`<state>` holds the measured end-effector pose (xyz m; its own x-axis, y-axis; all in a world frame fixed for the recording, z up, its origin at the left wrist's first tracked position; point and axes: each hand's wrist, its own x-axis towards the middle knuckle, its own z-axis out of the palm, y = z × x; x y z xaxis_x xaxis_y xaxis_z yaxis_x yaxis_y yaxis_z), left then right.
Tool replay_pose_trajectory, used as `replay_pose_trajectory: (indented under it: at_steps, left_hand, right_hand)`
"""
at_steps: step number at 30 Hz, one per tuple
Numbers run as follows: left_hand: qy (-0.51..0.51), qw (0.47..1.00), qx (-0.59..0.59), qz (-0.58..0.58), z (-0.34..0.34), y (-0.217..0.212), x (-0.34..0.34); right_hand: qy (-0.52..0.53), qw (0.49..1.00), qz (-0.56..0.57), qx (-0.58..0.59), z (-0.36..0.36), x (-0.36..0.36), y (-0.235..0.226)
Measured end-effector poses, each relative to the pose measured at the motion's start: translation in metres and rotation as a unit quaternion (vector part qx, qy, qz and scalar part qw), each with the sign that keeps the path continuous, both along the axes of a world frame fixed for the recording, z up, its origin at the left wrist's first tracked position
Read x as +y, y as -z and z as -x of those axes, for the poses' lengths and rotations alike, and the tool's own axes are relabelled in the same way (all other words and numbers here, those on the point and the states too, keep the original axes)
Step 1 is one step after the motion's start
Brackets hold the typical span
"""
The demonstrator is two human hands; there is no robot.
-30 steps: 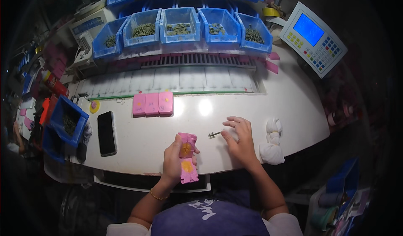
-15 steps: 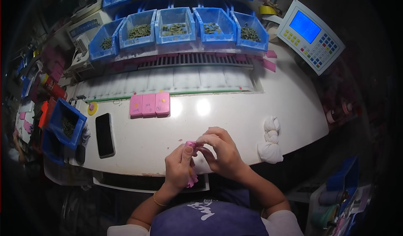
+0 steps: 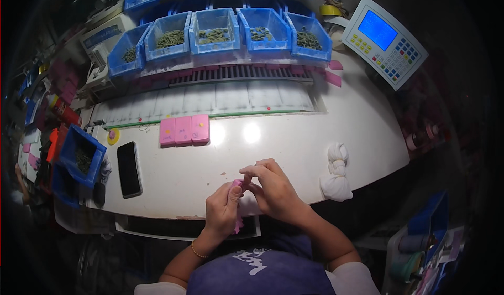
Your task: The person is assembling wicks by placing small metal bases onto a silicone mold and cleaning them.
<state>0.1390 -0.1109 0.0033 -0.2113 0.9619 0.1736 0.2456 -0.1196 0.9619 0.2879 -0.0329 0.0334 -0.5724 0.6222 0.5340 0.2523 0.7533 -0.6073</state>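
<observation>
At the table's front edge my left hand (image 3: 221, 210) is closed around a soft-looking pink piece (image 3: 238, 225), with its thumb laid along it. One end pokes out above the thumb and the ragged other end hangs below the palm. My right hand (image 3: 275, 190) is bent in a pinch at the upper end, thumb and forefinger close together. Whatever lies between those fingertips is too small to make out. Three pink blocks (image 3: 183, 130) with handwriting and yellow spots lie side by side farther up the white table (image 3: 283, 142).
Left of my hands are a black phone (image 3: 129, 169) and a blue bin (image 3: 81, 154) of small greenish pieces. A knotted white cloth bundle (image 3: 336, 174) lies at right. Blue bins (image 3: 214, 31) line the back, beside a keypad console with a blue screen (image 3: 378, 30).
The whole view has shifted slightly. My right fingers have moved a little and the pink piece's hanging end sits differently, showing less. My left hand keeps its grip.
</observation>
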Motion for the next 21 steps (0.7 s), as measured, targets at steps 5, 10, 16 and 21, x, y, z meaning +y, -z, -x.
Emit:
replay_pose_trajectory:
  at_steps: [5, 10, 16, 21]
  left_hand:
    - [0.038, 0.961, -0.233, 0.140, 0.006, -0.005, 0.004]
    - [0.054, 0.919, -0.340, 0.195, 0.017, -0.004, 0.020]
    - [0.041, 0.879, -0.413, 0.234, 0.028, 0.001, 0.034]
    - [0.036, 0.886, -0.410, 0.215, 0.026, -0.002, 0.036]
  right_hand:
    - [0.018, 0.994, 0.083, 0.062, -0.016, -0.007, 0.001]
    - [0.011, 0.985, 0.173, 0.023, -0.041, -0.033, 0.011]
    - [0.117, 0.984, 0.119, -0.067, -0.074, -0.020, 0.017]
    - [0.403, 0.877, -0.110, -0.239, -0.129, 0.011, 0.025]
